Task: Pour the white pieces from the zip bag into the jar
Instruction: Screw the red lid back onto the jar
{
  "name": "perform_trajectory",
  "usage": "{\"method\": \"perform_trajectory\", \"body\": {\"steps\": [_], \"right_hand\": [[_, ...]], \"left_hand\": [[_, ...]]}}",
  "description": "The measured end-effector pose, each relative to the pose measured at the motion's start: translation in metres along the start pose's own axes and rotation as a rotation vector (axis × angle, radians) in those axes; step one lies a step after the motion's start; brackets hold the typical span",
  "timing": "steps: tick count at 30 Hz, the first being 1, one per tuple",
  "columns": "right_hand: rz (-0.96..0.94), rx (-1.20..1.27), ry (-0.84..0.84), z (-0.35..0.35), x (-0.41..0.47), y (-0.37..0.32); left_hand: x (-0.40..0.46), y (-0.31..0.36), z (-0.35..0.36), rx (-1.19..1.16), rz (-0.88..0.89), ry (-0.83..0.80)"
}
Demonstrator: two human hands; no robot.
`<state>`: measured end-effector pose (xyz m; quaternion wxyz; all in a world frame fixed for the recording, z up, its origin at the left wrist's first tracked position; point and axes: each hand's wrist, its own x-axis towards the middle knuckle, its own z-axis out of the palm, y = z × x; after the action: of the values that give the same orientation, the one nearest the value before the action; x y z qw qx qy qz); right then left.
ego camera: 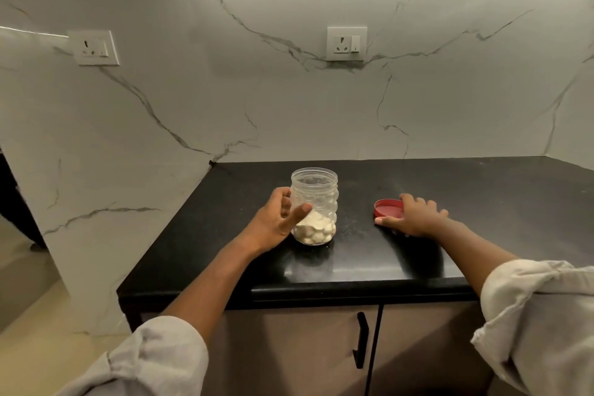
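Left hand [279, 219]: cupped against the left side of the jar, thumb across its front, fingers loosely curled near its upper wall (firm grip or light touch, cannot tell).
Right hand [414, 217]: spread flat, fingers resting on the near edge of the lid, thumb stretched left along the counter.
Jar [315, 210]: clear plastic, upright on the counter [450, 190], mouth open.
White pieces [316, 230]: heaped in the jar's bottom.
Lid [387, 207]: red, lying right of the jar, apart from it.

Both bare forearms emerge from pushed-up, crumpled off-white sleeves [543, 325].
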<state>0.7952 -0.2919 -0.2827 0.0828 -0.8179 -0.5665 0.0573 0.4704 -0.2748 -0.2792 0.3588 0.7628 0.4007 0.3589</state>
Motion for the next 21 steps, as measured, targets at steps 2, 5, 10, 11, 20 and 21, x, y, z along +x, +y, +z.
{"method": "perform_trajectory", "body": {"steps": [2, 5, 10, 11, 20, 21], "right_hand": [[-0.02, 0.021, 0.035, 0.001, 0.001, -0.002], [-0.062, 0.058, 0.094, -0.003, -0.003, -0.01], [-0.422, 0.001, 0.286, -0.053, -0.022, -0.045], [-0.505, -0.025, 0.316, -0.065, -0.028, -0.056], [-0.702, 0.325, 0.044, -0.117, -0.046, -0.118], [-0.685, 0.413, -0.033, -0.118, -0.046, -0.122]], "left_hand": [[0.0, 0.003, 0.007, -0.001, 0.006, -0.02], [-0.001, -0.001, 0.014, -0.023, 0.013, 0.001], [0.005, -0.006, 0.021, -0.082, 0.013, -0.001], [0.007, -0.006, 0.022, -0.097, 0.011, 0.008], [0.028, -0.011, 0.03, -0.101, -0.002, 0.03], [0.029, -0.011, 0.03, -0.103, -0.005, 0.027]]}}
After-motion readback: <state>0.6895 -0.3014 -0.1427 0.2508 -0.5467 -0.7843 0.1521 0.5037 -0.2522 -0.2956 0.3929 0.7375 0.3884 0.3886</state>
